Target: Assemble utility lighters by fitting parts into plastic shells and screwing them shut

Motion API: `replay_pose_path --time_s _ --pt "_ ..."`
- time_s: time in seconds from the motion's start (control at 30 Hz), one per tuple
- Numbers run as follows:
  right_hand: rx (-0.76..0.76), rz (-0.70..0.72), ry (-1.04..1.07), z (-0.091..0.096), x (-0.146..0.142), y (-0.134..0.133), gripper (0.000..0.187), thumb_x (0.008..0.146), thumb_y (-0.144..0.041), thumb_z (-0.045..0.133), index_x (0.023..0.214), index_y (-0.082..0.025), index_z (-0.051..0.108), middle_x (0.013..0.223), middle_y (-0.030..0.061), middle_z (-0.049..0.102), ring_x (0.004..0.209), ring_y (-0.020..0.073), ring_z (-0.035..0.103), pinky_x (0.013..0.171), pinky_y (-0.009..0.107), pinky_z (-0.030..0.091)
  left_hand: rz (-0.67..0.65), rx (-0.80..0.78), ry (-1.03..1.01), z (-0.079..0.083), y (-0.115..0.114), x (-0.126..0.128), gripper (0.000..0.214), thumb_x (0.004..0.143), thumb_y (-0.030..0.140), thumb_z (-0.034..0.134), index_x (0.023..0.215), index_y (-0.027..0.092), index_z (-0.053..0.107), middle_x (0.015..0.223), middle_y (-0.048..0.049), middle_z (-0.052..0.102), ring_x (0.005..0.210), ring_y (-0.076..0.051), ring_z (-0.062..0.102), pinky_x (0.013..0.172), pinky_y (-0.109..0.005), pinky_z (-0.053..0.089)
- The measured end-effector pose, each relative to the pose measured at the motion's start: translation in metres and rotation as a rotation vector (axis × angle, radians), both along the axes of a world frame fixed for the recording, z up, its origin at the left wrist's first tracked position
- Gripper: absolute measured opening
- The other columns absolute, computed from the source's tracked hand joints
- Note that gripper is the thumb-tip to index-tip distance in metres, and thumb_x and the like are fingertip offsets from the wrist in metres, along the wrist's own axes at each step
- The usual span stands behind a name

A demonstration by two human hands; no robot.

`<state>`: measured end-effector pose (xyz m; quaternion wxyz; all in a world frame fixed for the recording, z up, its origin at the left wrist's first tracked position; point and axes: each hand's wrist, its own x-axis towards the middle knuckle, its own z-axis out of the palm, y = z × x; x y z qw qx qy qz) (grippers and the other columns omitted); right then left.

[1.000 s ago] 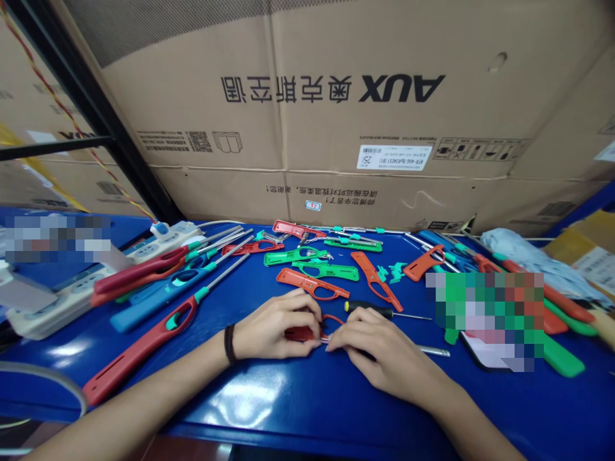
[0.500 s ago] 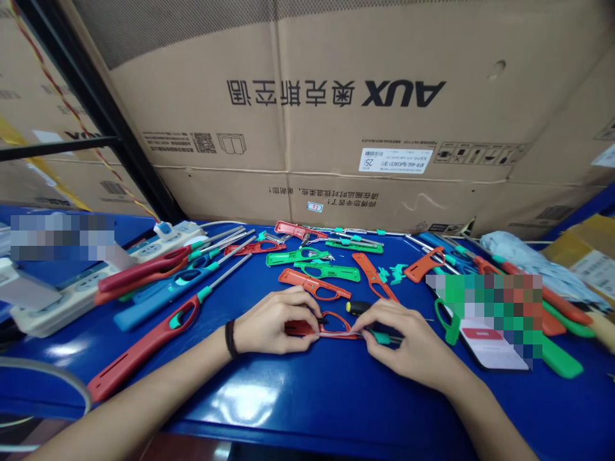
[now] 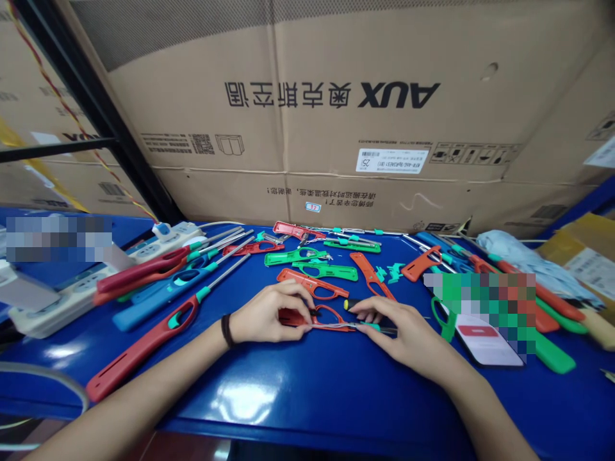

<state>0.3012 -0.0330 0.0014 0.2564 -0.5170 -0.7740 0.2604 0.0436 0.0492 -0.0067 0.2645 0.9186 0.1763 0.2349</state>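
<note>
Right hand, shifted rightward, grasps the green-collared tube; left hand pinches the red casing, wires apparently unseated.

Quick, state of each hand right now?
Left hand: closed, holding the red casing.
Right hand: thumb and fingers closed on the teal-collared rod.

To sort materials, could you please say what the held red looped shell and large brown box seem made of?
Red looped shell: probably smooth plastic, judging by its even, moulded colour. Large brown box: likely matte cardboard, given its creases.
</note>
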Motion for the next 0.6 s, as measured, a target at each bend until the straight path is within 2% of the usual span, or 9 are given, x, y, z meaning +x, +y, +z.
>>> replay_pose_path --time_s 0.23,0.37,0.6 --pt "0.005 -0.034 -0.114 -0.0028 0.0044 0.0006 0.013 0.083 -0.027 0.060 0.096 -0.025 0.062 0.095 0.0020 0.064 0.084 0.0175 0.060 0.075 0.031 0.049 0.017 -0.025 0.006 0.0014 0.0052 -0.0037 0.006 0.076 0.020 0.068 0.080 0.020 0.072 0.095 -0.0053 0.065 0.089 -0.017 0.061 0.085 -0.033 0.049" --pt "0.008 -0.039 -0.178 -0.0036 0.0034 -0.0001 0.007 0.084 -0.025 0.058 0.090 -0.025 0.062 0.094 0.0014 0.061 0.083 0.0168 0.060 0.074 0.030 0.048 0.023 -0.002 0.013 0.0016 0.0053 -0.0037 0.006 0.076 0.020 0.067 0.080 0.020 0.072 0.094 -0.0048 0.065 0.088 -0.017 0.061 0.084 -0.032 0.048" --pt "0.043 -0.040 -0.179 0.0004 0.0022 -0.0017 0.008 0.087 -0.024 0.054 0.091 -0.025 0.060 0.098 0.0024 0.059 0.089 0.0174 0.060 0.078 0.031 0.049 0.044 0.029 -0.001 0.0017 0.0004 0.0004 0.008 0.078 0.023 0.066 0.084 0.020 0.070 0.097 -0.0048 0.064 0.094 -0.018 0.059 0.087 -0.033 0.047"
